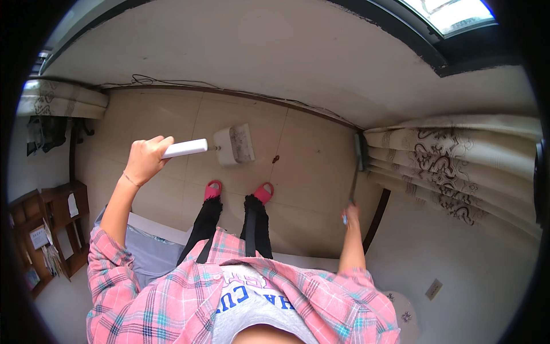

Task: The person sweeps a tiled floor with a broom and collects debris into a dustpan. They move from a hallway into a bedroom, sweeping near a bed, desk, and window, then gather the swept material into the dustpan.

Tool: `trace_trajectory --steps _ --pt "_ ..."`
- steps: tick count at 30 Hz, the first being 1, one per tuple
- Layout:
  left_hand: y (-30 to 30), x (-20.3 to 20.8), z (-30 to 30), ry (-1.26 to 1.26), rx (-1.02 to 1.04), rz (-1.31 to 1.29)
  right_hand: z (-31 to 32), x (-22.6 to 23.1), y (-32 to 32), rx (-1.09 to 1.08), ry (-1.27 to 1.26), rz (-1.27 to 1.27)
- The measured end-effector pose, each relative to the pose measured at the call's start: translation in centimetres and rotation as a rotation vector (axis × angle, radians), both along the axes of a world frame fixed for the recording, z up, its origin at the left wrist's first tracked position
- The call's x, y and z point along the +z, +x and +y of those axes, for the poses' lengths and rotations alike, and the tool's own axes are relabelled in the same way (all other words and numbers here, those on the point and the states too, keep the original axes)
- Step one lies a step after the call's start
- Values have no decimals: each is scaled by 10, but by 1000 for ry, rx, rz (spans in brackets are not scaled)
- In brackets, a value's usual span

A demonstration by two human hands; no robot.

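My left hand [148, 159] is closed around the white handle of a long-handled dustpan [233, 145], whose pale pan rests on the tiled floor ahead of my feet. Out to the right, my right hand [352, 214] grips the handle of a broom [359, 152]. The broom's dark greenish head is at the floor's right side, against the hanging curtain and near the wall. Between pan and broom lies a small brown scrap [276, 159] on the tiles, too small to identify.
Patterned curtains [447, 166] hang at the right, with another curtain [63, 100] at far left. Black cable [212, 86] runs along the wall's foot. A wooden shelf [48, 229] with papers stands at left. Behind my legs is a bed edge [154, 226]. My feet wear pink slippers [264, 192].
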State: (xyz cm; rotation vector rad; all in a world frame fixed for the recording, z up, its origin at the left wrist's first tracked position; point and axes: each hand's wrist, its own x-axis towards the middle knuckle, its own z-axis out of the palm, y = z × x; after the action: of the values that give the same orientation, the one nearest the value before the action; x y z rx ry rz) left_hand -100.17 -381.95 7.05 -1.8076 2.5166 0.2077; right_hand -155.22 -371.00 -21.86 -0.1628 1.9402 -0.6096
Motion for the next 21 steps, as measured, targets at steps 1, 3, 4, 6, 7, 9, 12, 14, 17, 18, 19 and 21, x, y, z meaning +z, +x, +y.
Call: trace_trajectory --steps 1,3,4,6,7,9,12,14,17,18,19,21 --pt "1 0 -2 -8 -22 12 -4 -18 14 16 -17 -13" --pt "4 1 -3 -33 -68 23 2 -33 75 20 44 -81" --pt "3 3 -5 -51 -104 32 20 -45 108 167 15 -20" --pt "14 -1 0 -53 -122 32 48 -10 199 162 47 -100" --pt "18 1 1 -50 -121 52 61 17 233 187 125 -138" --pt "22 6 1 -39 -128 95 88 53 278 236 213 -204" --pt "39 8 -6 -48 -152 134 101 114 305 93 135 -371" --pt "49 7 -13 -54 -187 165 110 152 318 12 102 -394" --pt "63 12 -19 -42 -253 149 125 167 321 -27 37 -299" --pt "70 18 -20 -21 -283 141 130 164 321 -50 39 -268" --pt "78 22 -20 -21 -312 141 131 159 320 -69 43 -238" --pt "96 26 -20 -27 -360 147 129 143 314 -202 30 -231"
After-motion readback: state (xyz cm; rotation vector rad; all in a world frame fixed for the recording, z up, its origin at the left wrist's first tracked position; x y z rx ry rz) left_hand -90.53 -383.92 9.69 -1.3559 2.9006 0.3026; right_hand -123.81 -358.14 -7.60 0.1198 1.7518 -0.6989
